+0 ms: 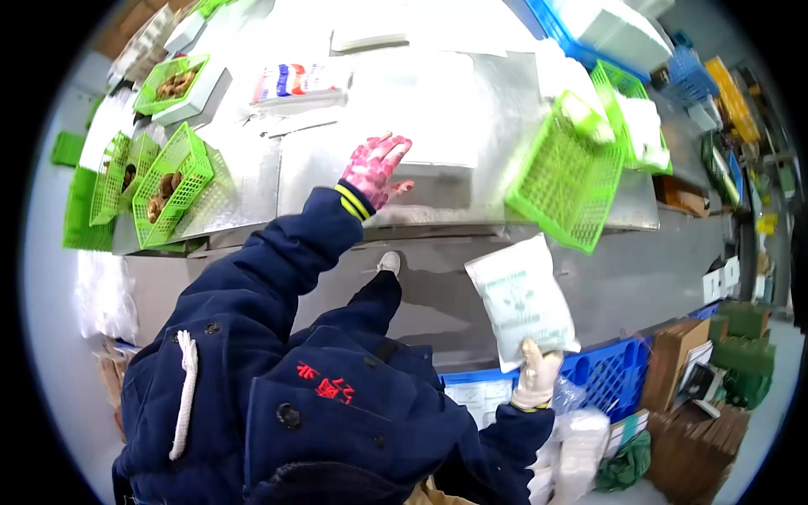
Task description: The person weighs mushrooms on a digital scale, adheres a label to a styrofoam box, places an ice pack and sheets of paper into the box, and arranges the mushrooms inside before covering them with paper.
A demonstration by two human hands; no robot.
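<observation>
Gripping the near edge of a printed white plastic bag [519,295], the white-gloved right hand [537,376] suspends it over the floor, before the metal table [263,168]. The pink-mottled gloved left hand [375,171], fingers released and spread, is near the table's front edge; contact cannot be determined.

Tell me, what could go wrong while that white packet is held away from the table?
The white plastic packet with pale green print might slip: the right hand in a white glove seems to grip it only near one end, over the grey floor.

The bright green mesh plastic basket could be bumped down, since its near corner appears to jut past the edge of the shiny metal table.
</observation>
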